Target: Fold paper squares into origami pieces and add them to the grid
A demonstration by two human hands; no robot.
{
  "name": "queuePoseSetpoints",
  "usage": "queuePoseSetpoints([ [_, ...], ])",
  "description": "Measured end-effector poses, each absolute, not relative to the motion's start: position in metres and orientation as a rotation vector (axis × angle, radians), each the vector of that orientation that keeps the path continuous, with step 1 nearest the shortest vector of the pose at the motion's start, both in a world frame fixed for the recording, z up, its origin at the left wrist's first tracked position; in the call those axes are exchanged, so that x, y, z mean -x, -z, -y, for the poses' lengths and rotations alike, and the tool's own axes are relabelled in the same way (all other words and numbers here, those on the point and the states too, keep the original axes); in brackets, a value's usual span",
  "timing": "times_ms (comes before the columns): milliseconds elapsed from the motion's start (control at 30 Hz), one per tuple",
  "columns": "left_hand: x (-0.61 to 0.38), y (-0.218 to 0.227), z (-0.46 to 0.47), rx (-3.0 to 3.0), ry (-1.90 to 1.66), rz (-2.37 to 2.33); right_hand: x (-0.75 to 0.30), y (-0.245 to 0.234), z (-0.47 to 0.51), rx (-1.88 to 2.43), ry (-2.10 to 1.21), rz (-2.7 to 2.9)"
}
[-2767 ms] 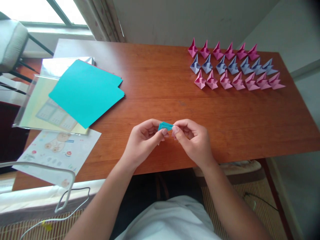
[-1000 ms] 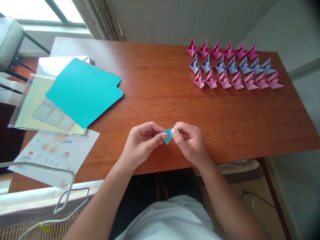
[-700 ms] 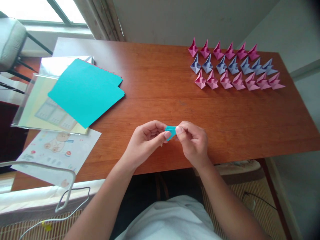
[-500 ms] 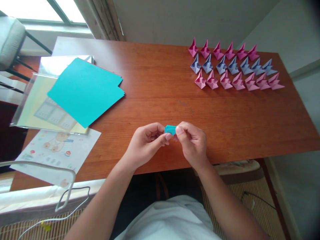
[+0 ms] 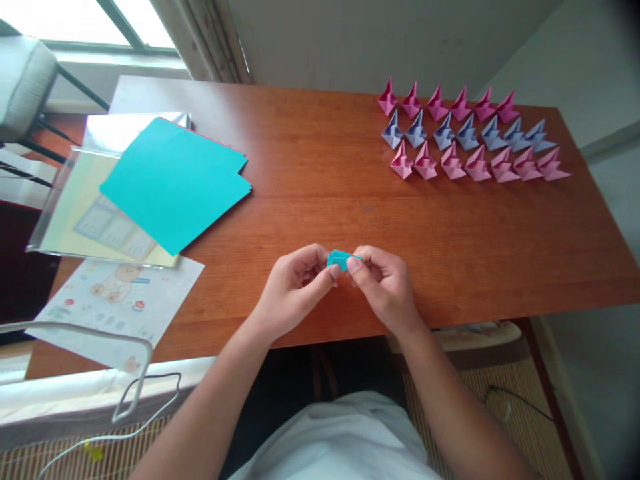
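A small folded turquoise paper [image 5: 339, 259] is held between both hands above the near part of the wooden table [image 5: 310, 167]. My left hand [image 5: 295, 287] pinches its left end, with the thumb on the near face. On the other end, my right hand [image 5: 383, 283] grips with the thumb laid over the paper. The fingers behind the paper are partly hidden. At the back right stand three rows of folded paper figures: dark pink ones [image 5: 437, 105], blue-violet ones [image 5: 443, 133] and light pink ones [image 5: 453, 163].
On the left, turquoise sheets [image 5: 175, 180] lie over a clear packet of yellowish paper [image 5: 65, 207]. A white sheet with printed pictures [image 5: 120, 300] is nearer me. A pale bent metal bar [image 5: 100, 333] and a white cable [image 5: 115, 437] sit at the lower left.
My right thumb has shifted slightly left and down over the folded paper, and more of the paper's upper right edge shows. The left hand keeps its hold. The view has shifted slightly.
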State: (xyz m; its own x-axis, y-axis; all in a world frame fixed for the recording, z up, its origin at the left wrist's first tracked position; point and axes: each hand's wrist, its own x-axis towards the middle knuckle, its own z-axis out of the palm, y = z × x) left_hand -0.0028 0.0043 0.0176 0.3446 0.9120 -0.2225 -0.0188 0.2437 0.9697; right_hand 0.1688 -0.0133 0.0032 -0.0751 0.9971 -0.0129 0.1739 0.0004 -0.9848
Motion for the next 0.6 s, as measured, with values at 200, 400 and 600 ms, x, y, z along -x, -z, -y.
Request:
queuePoseSetpoints([
  [200,0.0053,-0.0124,-0.0033,-1.177,-0.797,-0.992,-0.1694,-0.0035,0.0132,1.216,-1.220,1.426],
  [400,0.0074,-0.0074,-0.0020,-1.230,-0.862,-1.025,-0.1678,-0.0022,0.0132,1.237,-1.231,1.438],
  [600,0.0022,-0.0146,-0.0059,-1.159,-0.857,-1.018,-0.1697,-0.0001,0.0159,1.227,-1.168,1.401],
])
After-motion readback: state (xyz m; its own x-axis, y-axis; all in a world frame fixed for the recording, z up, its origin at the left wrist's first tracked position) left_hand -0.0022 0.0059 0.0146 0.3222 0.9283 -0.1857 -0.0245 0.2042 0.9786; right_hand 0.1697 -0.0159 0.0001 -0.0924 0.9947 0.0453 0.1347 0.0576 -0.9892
